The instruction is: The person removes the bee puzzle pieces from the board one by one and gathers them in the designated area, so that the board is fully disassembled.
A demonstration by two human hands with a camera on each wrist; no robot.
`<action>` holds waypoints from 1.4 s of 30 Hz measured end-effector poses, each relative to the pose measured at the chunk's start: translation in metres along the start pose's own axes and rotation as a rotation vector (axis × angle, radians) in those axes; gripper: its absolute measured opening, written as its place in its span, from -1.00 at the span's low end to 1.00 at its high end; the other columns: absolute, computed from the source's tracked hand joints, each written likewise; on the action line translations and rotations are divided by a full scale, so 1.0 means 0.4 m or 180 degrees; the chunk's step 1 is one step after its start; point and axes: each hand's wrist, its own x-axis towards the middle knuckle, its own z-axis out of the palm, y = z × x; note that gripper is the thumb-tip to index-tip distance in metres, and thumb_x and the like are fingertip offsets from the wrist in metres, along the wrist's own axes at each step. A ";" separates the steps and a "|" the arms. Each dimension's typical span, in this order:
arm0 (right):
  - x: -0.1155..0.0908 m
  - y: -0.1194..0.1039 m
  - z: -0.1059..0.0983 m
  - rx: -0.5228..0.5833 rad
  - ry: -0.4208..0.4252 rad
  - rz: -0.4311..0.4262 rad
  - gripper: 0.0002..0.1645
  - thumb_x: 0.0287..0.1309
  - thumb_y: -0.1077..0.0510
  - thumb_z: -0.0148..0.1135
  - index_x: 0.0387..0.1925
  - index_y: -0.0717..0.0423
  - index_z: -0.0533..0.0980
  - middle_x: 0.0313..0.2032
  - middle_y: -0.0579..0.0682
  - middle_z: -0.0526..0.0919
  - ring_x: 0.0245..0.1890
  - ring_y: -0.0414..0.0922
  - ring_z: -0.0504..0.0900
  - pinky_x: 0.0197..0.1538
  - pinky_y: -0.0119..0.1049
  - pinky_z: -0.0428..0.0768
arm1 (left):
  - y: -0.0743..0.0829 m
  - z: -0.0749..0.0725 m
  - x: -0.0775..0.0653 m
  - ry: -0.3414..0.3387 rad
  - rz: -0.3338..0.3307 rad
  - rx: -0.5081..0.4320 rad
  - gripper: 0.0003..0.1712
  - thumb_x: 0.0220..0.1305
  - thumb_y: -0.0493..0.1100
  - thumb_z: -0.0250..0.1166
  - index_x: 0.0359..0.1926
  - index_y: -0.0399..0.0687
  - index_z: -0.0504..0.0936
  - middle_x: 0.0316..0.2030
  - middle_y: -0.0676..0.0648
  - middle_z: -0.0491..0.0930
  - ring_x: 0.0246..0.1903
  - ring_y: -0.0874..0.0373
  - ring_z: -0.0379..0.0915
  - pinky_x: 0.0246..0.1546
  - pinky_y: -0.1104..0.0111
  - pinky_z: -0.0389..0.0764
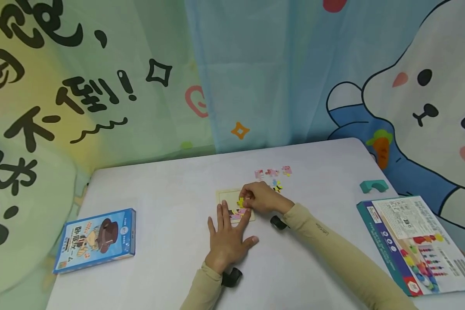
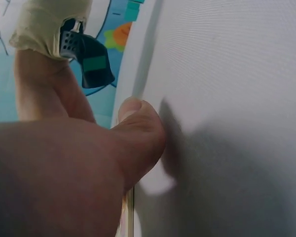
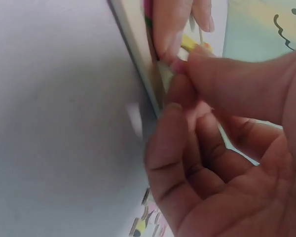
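A small square wooden puzzle board [image 1: 226,194] lies on the table, with several pink and dark jigsaw pieces [image 1: 234,215] fitted along its near side. My left hand [image 1: 227,245] is spread with straight fingers, its fingertips resting on the near part of the board. Over the board's right side, my right hand [image 1: 264,199] pinches a small jigsaw piece [image 3: 178,66] between thumb and forefinger; the fingers cover most of it. A yellow patch [image 1: 240,202] shows right at those fingertips in the head view. The left wrist view shows mostly the left thumb [image 2: 140,131], beside the board's edge.
Loose jigsaw pieces [image 1: 272,172] lie beyond the right hand, a few more partly behind it. A blue box [image 1: 97,241] sits at the left. On the right are a large white-and-teal box [image 1: 422,245] and a green arched block [image 1: 373,186]. A printed curtain hangs behind the table.
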 end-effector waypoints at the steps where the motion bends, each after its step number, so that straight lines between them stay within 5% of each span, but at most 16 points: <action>1: -0.002 0.003 -0.001 0.0024 0.0037 -0.0011 -0.88 0.32 0.27 0.42 -0.14 0.18 0.68 -0.34 -0.07 0.73 -0.33 -0.26 0.60 -0.12 -0.32 0.59 | 0.001 0.000 0.000 0.0004 -0.0003 0.0011 -0.10 0.39 0.37 0.29 0.65 0.35 0.25 0.66 -0.49 -0.29 0.68 -0.39 -0.37 0.51 -0.45 -0.14; 11: -0.069 0.079 -0.068 0.0118 0.0489 0.0077 -0.87 0.46 0.16 0.32 -0.11 0.17 0.64 -0.30 0.00 0.70 -0.31 -0.17 0.58 -0.16 -0.26 0.53 | -0.003 0.011 0.004 0.0041 0.0027 0.0013 -0.08 0.38 0.38 0.29 0.66 0.37 0.21 0.67 -0.48 -0.32 0.68 -0.40 -0.40 0.51 -0.45 -0.16; 19: -0.141 0.161 -0.140 0.0604 0.0418 0.0515 -0.75 0.61 0.18 0.11 0.10 0.28 0.51 -0.35 0.13 0.72 -0.39 -0.04 0.72 -0.24 -0.26 0.66 | 0.001 -0.004 -0.006 0.0014 -0.0026 0.0024 -0.09 0.39 0.36 0.29 0.65 0.32 0.25 0.67 -0.48 -0.27 0.68 -0.40 -0.37 0.53 -0.43 -0.13; 26: -0.177 0.205 -0.178 0.0528 0.0545 0.0715 -0.60 0.61 0.23 0.03 0.35 0.13 0.50 -0.37 0.15 0.66 -0.37 -0.05 0.63 -0.24 -0.27 0.55 | 0.002 -0.005 -0.006 0.0041 0.0016 -0.0028 -0.09 0.39 0.33 0.31 0.65 0.29 0.25 0.66 -0.49 -0.27 0.68 -0.41 -0.37 0.53 -0.43 -0.15; 30: -0.189 0.231 -0.186 0.0644 0.0626 0.0881 -0.51 0.56 0.23 0.12 0.43 0.19 0.41 -0.32 0.15 0.71 -0.35 -0.07 0.68 -0.25 -0.30 0.60 | 0.005 -0.006 -0.004 0.0055 0.0072 -0.0072 -0.09 0.39 0.32 0.32 0.65 0.27 0.25 0.66 -0.50 -0.28 0.67 -0.42 -0.38 0.52 -0.44 -0.18; 35: -0.193 0.262 -0.181 0.0763 0.0679 0.1133 -0.54 0.50 0.22 0.24 0.30 0.31 0.38 -0.29 0.15 0.78 -0.37 -0.14 0.75 -0.28 -0.36 0.66 | 0.006 -0.008 -0.006 0.0050 0.0106 -0.0104 -0.09 0.38 0.30 0.33 0.65 0.27 0.25 0.65 -0.52 -0.28 0.67 -0.44 -0.37 0.51 -0.46 -0.18; 42: -0.188 0.274 -0.180 0.0898 0.0677 0.1159 -0.54 0.46 0.20 0.31 0.24 0.31 0.41 -0.28 0.17 0.79 -0.42 -0.16 0.71 -0.32 -0.36 0.69 | 0.001 0.000 -0.002 0.0061 0.0071 -0.0065 -0.08 0.38 0.31 0.32 0.65 0.28 0.24 0.66 -0.51 -0.29 0.67 -0.43 -0.38 0.52 -0.45 -0.19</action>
